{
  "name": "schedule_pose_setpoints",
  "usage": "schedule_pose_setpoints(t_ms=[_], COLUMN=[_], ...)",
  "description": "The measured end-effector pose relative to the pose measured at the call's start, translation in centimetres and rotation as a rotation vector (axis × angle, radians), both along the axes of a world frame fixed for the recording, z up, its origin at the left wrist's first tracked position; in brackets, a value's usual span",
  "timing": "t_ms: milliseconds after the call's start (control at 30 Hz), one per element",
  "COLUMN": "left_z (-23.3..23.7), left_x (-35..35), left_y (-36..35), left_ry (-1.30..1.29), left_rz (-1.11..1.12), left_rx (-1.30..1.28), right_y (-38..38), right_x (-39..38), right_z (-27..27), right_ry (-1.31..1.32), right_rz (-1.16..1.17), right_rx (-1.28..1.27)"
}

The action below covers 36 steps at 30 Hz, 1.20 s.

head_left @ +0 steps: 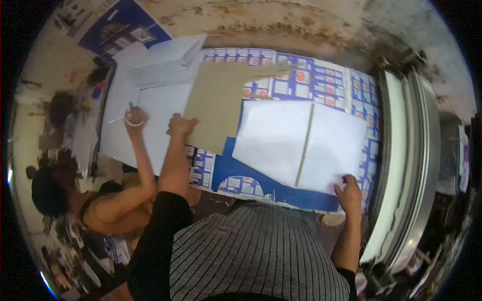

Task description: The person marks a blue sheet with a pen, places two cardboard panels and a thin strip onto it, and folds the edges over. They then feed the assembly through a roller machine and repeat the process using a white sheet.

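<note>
My left hand [181,125] rests at the left edge of a grey-brown cardboard sheet [216,105], thumb spread away from the fingers. White paper lies just left of it. My right hand [350,193] is at the lower right corner of a white two-panel cover [273,140], thumb and forefinger apart. A narrow greyish strip [305,145] runs down between the two panels. Under the cover, a dark blue printed sheet [296,197] sticks out along the near side.
At the left, another person's hand [135,118] is over a large white sheet [163,108], with a thin pale tool and a white loop. Folded white paper [165,55] stands behind. Printed sheets [326,83] cover the table. A long metal-edged machine [401,165] borders the right.
</note>
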<state>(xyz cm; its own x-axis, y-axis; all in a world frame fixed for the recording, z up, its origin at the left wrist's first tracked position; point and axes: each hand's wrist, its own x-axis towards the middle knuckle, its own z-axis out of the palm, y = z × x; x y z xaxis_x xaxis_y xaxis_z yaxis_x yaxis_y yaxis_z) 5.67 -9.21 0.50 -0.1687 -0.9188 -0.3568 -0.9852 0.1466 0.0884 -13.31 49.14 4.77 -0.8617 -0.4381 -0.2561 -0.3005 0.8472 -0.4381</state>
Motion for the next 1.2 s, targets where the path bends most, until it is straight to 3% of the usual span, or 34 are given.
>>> schedule_pose_setpoints(t_ms=[33, 100, 133, 167, 200, 233, 267, 300, 367, 400, 500, 600, 733, 767, 833, 900, 933, 1000, 1067, 1100, 1167, 1200], left_z=[-0.6, -6.6, -4.3, -9.7, -5.5, -5.3, -4.8, -0.5, -2.7, -0.5, 2.1, 4.5, 8.1, 7.7, 6.2, 5.3, 6.6, 4.5, 3.4, 2.3, 0.2, 0.1], left_x=[0.3, 2.4, 2.9, 4.8, 4.3, 5.1, 6.0, 5.3, 7.6, 7.7, 9.0, 11.3, 13.6, 12.9, 9.3, 2.5, -0.5, -4.7, -7.5, -8.1, -9.0, -8.9], left_y=[-0.3, -5.3, -4.4, -8.4, -6.1, -6.6, -6.8, -3.9, -7.1, -6.0, -4.7, -3.2, 2.6, 5.0, 11.2, 19.9, 23.9, 28.4, 31.4, 32.4, 33.4, 33.4], left_ry=[0.046, 0.158, 0.457, 0.557, 0.513, 0.545, 0.688, 0.702, 0.856, 0.912, 0.830, 0.780, 1.035, 1.129, 1.259, 1.235, 1.098, 1.239, 1.089, 1.090, 1.115, 1.120], left_rz=[0.075, 0.073, 0.028, 0.002, -0.042, -0.106, -0.041, 0.006, -0.007, 0.031, 0.060, 0.063, 0.057, 0.028, -0.041, -0.110, -0.251, -0.227, -0.313, -0.305, -0.602, -0.594], left_rx=[0.007, 0.133, 0.322, 0.210, 0.201, 0.126, 0.256, 0.224, 0.306, 0.372, 0.513, 0.418, 0.305, 0.380, 0.444, 0.313, 0.214, 0.443, 0.611, 0.612, 0.640, 0.633], right_y=[-0.4, -0.5, -0.2, -0.1, 0.1, 0.8, 1.7, 2.3, 2.9, 3.1, 2.6, 1.0, -2.0, -3.5, -5.8, -7.0, -6.6, -4.4, -1.8, -0.2, 1.8, 2.6], right_x=[0.2, 1.2, 1.8, 2.6, 3.2, 3.6, 4.1, 4.5, 5.4, 5.8, 5.6, 5.2, 3.9, 3.7, 3.1, 2.1, 1.2, -1.1, -3.8, -5.0, -6.3, -6.8], right_z=[0.2, 0.2, 0.0, 0.5, 1.0, 0.9, 0.4, 0.0, -0.3, -0.6, -1.1, -0.6, 0.4, 1.7, 4.0, 5.5, 5.9, 5.9, 2.3, 1.2, -1.2, -2.3], right_ry=[-0.047, -0.034, -0.040, -0.049, -0.052, -0.053, -0.108, -0.158, -0.160, -0.158, -0.221, -0.257, -0.415, -0.487, -0.565, -0.806, -0.808, -0.647, -0.451, -0.442, -0.456, -0.472], right_rz=[-0.004, 0.036, 0.038, 0.024, 0.012, -0.001, -0.063, -0.122, -0.169, -0.205, -0.178, -0.151, -0.160, -0.129, -0.075, -0.143, -0.132, -0.248, -0.380, -0.422, -0.489, -0.562], right_rx=[-0.005, -0.006, -0.044, -0.052, -0.064, -0.047, -0.127, -0.212, -0.260, -0.319, -0.350, -0.396, -0.560, -0.670, -0.784, -1.141, -1.144, -1.038, -1.005, -0.960, -1.022, -1.087])
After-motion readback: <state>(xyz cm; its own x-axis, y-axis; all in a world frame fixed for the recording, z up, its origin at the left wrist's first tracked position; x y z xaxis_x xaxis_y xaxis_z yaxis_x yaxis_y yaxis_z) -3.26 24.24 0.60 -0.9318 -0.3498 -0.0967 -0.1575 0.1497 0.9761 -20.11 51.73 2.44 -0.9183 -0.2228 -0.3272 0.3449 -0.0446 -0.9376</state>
